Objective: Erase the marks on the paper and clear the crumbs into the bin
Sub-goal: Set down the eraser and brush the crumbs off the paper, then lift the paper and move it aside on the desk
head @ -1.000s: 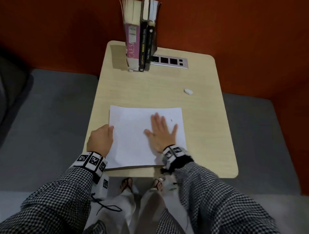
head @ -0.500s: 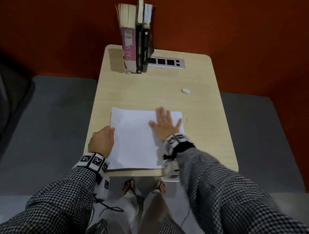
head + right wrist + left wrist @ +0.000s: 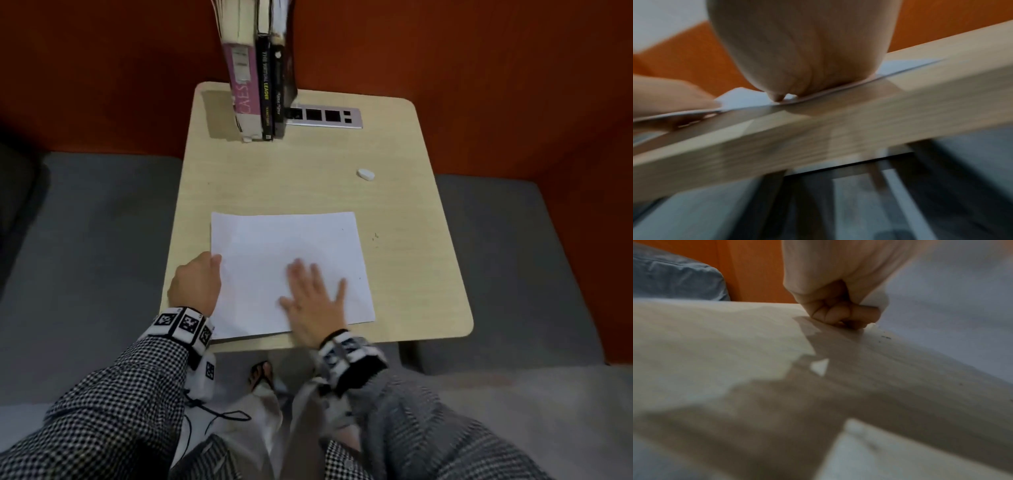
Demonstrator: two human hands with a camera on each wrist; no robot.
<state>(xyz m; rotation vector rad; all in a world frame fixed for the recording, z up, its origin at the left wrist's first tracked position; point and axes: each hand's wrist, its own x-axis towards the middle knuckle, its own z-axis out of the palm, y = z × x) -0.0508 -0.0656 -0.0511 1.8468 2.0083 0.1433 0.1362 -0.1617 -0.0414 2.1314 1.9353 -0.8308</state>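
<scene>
Paper [image 3: 287, 260], white sheet, flat at near edge of table [image 3: 308, 178]; right hand [image 3: 313, 301] spread flat on its near-right part, left hand [image 3: 195, 282] curled, pinching its left edge; crumbs [image 3: 375, 236] on bare wood right of sheet, nearer right hand; bin not seen

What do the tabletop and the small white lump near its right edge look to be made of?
Tabletop: pale wood-grain laminate or veneer by the look, matte, with rounded corners. White lump: likely a rubber or vinyl eraser, smooth, rounded and dull; too small to be sure.
</scene>
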